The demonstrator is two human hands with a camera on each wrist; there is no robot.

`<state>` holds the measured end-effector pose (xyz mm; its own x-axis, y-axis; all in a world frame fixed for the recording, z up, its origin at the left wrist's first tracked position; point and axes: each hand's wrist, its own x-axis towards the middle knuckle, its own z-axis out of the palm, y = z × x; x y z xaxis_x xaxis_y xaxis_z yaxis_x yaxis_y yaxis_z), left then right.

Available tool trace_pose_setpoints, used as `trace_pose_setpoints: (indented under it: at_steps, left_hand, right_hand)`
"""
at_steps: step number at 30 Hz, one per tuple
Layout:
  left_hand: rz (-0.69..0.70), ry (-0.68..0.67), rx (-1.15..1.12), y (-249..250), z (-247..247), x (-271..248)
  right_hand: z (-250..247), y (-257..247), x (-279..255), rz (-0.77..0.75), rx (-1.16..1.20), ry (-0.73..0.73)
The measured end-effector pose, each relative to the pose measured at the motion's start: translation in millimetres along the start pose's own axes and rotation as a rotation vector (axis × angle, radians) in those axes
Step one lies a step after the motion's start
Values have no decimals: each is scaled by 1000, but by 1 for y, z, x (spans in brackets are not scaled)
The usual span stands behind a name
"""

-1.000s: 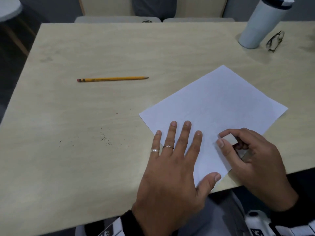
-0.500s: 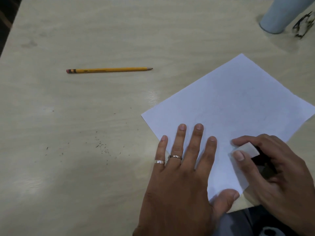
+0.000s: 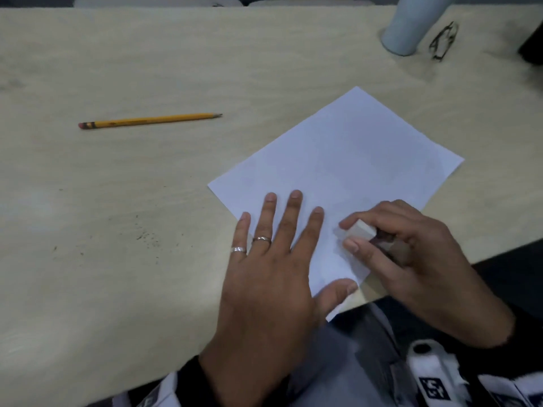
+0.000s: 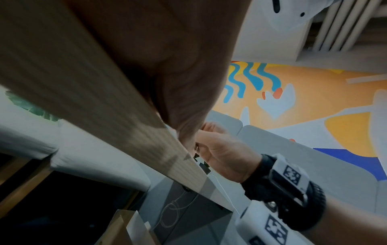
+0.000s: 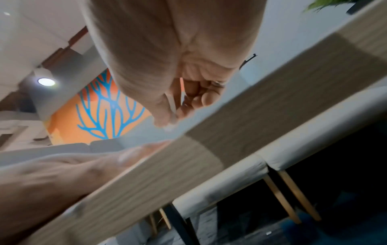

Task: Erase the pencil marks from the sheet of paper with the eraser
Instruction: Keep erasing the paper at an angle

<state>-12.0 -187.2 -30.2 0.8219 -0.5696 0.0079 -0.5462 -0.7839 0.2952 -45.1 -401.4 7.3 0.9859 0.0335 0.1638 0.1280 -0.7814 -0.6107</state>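
A white sheet of paper [image 3: 346, 171] lies turned like a diamond near the table's front edge, its near corner hanging just over that edge. My left hand [image 3: 273, 259] lies flat on the sheet's near left part, fingers straight and spread, two rings on it. My right hand [image 3: 411, 254] pinches a white eraser [image 3: 363, 230] between thumb and fingers and presses it onto the paper just right of my left index finger. I can make out no pencil marks on the sheet. In the right wrist view the right hand [image 5: 180, 106] shows its curled fingers over the paper.
A yellow pencil [image 3: 150, 121] lies on the wooden table [image 3: 117, 201] to the far left. Dark eraser crumbs [image 3: 144, 233] dot the table left of my left hand. A pale tumbler [image 3: 408, 24] and black glasses [image 3: 443, 42] stand at the back right.
The eraser in my right hand has slid a little left on the paper, toward my left index finger. My left hand stays flat on the sheet. The head camera shifted.
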Motion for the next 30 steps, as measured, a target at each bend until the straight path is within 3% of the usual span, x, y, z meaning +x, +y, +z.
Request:
trace_pose_setpoints:
  at_steps: [2, 6, 11, 15, 19, 24, 28, 30]
  left_hand:
    - [-14, -24, -14, 1, -3, 1]
    - [-59, -50, -67, 3, -11, 3]
    - [-74, -45, -92, 5, -14, 6]
    - [-81, -43, -94, 6, -16, 5]
    - [-81, -38, -97, 6, -16, 6]
    - [-76, -22, -98, 5, -15, 4]
    - [-65, -3, -104, 3, -14, 5]
    - [-58, -4, -106, 2, -12, 5]
  right_hand:
    - [0, 11, -1, 21, -18, 13]
    - [-16, 28, 8, 163, -24, 186]
    - [2, 5, -7, -10, -35, 63]
    - [-15, 26, 7, 38, -74, 143]
    - [0, 9, -10, -46, -6, 70]
    - [-8, 30, 0, 24, -98, 203]
    - [5, 10, -16, -94, -29, 93]
    - [1, 23, -12, -27, -49, 141]
